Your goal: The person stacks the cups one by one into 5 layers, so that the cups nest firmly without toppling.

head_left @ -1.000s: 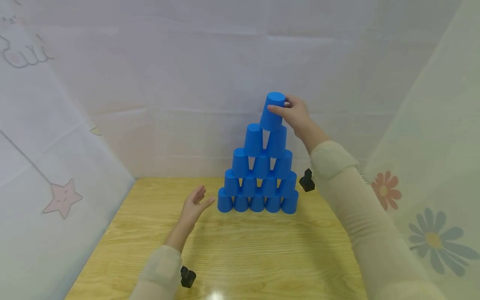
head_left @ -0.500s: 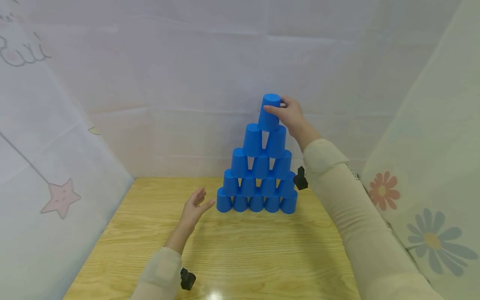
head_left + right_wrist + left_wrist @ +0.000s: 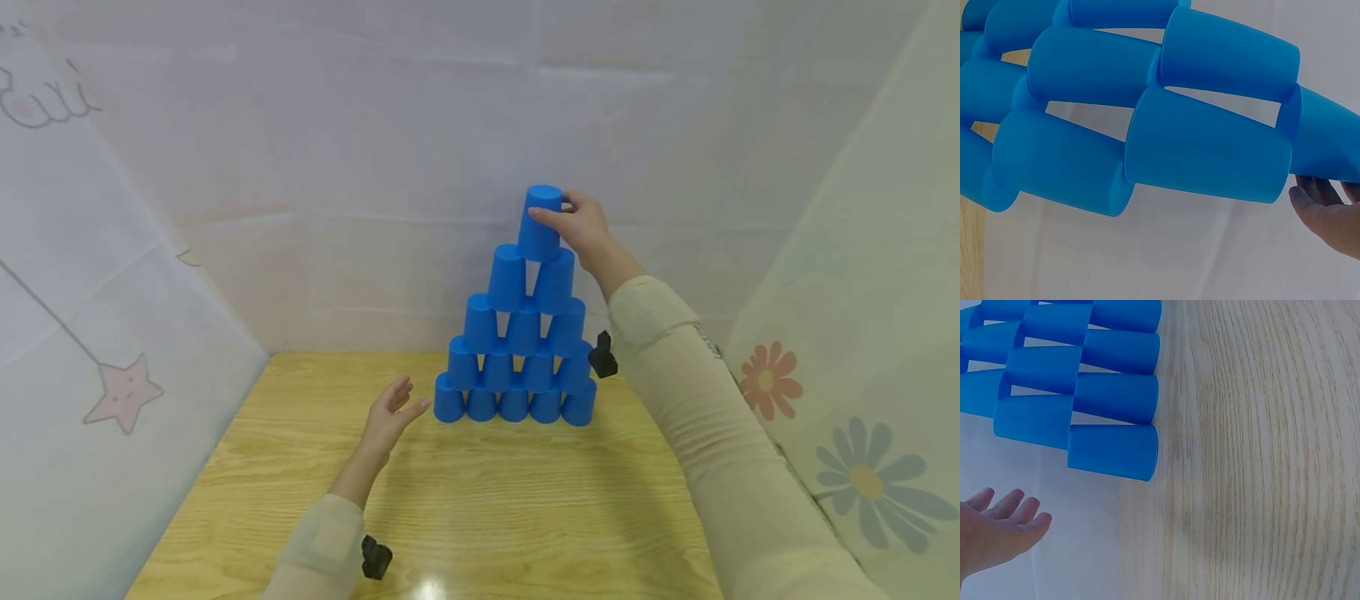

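Upside-down blue cups form a stepped pyramid (image 3: 522, 332) toward the back of the wooden table. My right hand (image 3: 583, 227) pinches the topmost blue cup (image 3: 538, 237) between thumb and fingers. That cup's rim is right at the tops of the two cups below, bridging the gap between them. In the right wrist view, fingers (image 3: 1329, 212) lie along the side of the top cup (image 3: 1329, 137). Left of the bottom row, my left hand (image 3: 386, 421) is held with fingers spread and nothing in it. The left wrist view has it apart from the nearest bottom-row cup (image 3: 1113, 452).
The wooden table (image 3: 480, 500) reaches back to a pale cloth (image 3: 375, 167) hanging behind the pyramid. Printed cloth walls stand on both sides. Black wrist-worn pieces show beside each sleeve (image 3: 321, 533).
Over the last second my right hand has shifted slightly left with the top cup, which has gone from tilted to nearly upright. The left hand has stayed almost still.
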Demonstrator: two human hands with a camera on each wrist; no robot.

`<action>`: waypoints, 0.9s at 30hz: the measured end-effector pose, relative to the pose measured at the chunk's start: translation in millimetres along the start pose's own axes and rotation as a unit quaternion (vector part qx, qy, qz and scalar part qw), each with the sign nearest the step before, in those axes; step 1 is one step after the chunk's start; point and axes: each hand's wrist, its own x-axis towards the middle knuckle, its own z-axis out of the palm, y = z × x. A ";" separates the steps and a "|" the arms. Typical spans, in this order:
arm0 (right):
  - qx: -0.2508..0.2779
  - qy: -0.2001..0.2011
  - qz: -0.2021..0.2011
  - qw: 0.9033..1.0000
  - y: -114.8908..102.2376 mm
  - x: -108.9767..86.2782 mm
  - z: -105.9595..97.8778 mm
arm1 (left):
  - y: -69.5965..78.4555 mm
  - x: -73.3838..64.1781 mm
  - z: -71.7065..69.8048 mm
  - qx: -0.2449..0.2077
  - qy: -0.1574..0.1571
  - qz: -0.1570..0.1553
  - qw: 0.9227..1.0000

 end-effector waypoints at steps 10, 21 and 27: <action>-0.006 -0.004 0.003 1.000 -2.9 -2.0 2.6 | -0.6 -3.4 -1.0 0.009 0.003 -0.011 1.000; -0.024 -0.039 -0.009 0.999 4.6 -8.5 -9.3 | 1.0 -2.9 -4.5 0.015 -0.001 -0.012 1.000; -0.050 -0.051 -0.030 0.997 13.4 -16.6 -19.0 | 5.5 -1.1 -8.3 0.033 -0.009 -0.002 0.999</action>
